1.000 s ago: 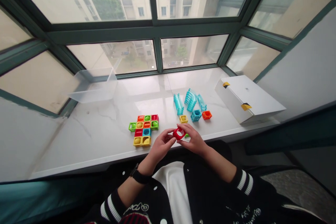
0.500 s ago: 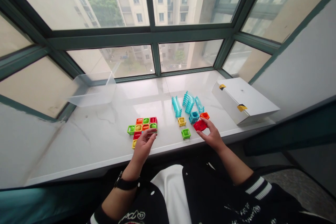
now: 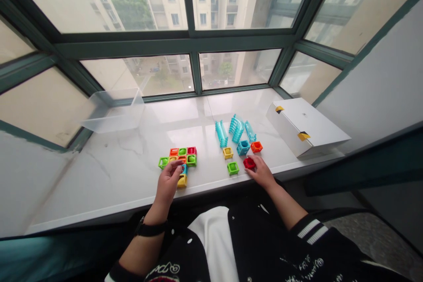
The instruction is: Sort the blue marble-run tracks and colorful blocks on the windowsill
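My right hand (image 3: 262,172) has its fingers and thumb around a red toy block (image 3: 249,163) low on the white sill. Close by are an orange block (image 3: 256,146), a blue block (image 3: 243,147), a yellow block (image 3: 228,153) and a green block (image 3: 233,168). My left hand (image 3: 169,179) hovers over a joined cluster of coloured blocks (image 3: 191,160), fingers stretched out and hiding part of it. Nothing shows in its grasp. A yellow block (image 3: 182,181) forms the cluster's near end, with a blue one (image 3: 184,169) just behind.
Clear turquoise track pieces (image 3: 221,134) lie behind the loose blocks. A white box (image 3: 309,125) with yellow-black tabs stands at the right. At the left is a translucent plastic bin (image 3: 114,116). Window frames (image 3: 194,75) border the marble-look sill (image 3: 109,172) at the back.
My right hand has brought the tilted red block down and nearer to me, away from the orange one. My left hand has shifted left, uncovering the blue and yellow blocks at the cluster's near end.
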`<state>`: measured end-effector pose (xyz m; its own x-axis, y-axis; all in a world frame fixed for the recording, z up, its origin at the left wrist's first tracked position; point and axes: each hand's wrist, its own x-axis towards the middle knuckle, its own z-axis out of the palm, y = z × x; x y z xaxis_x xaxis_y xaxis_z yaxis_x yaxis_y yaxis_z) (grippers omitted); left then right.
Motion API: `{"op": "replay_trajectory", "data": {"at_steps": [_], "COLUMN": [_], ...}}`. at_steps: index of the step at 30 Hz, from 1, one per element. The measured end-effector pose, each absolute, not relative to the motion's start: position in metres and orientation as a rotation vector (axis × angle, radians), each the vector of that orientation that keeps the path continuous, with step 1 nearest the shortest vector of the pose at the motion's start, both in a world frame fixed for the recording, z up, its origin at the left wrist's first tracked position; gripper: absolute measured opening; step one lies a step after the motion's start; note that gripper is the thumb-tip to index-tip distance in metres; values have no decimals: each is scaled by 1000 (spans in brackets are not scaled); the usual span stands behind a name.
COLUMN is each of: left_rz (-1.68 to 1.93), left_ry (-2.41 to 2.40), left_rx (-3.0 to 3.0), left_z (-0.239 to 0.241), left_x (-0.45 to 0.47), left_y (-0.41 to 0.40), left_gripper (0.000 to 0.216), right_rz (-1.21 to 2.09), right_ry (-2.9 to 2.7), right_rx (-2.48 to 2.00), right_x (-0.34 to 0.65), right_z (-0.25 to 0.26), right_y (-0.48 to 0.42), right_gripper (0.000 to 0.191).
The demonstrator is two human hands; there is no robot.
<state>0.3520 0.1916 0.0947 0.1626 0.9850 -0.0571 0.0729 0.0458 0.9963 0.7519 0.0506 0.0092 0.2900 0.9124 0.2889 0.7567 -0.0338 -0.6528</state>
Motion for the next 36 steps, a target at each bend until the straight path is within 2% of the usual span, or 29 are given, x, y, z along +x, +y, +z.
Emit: {"op": "replay_trajectory", "data": {"at_steps": [15, 21, 25, 32, 36], "left_rz": [1019, 1029, 1002, 834, 784], "left_ry": [1190, 1337, 1317, 1240, 1287], "left_rx": [1333, 1965, 2235, 2317, 2276], "left_z": [91, 83, 82, 59, 36], "left_x": [346, 331, 318, 306, 308], "left_y": [193, 198, 201, 202, 203], "left_gripper": [49, 32, 30, 34, 35], "right_rz": [258, 293, 241, -16, 108], "right_ry": [-1567, -1577, -1594, -1562, -1625], "right_rx": [-1902, -1917, -1862, -1655, -1483], "right_x": [751, 750, 751, 726, 687], "right_z": [9, 17, 32, 80, 108], "right_y": [52, 50, 44, 46, 63], "right_gripper": [54, 61, 65, 40, 27]}}
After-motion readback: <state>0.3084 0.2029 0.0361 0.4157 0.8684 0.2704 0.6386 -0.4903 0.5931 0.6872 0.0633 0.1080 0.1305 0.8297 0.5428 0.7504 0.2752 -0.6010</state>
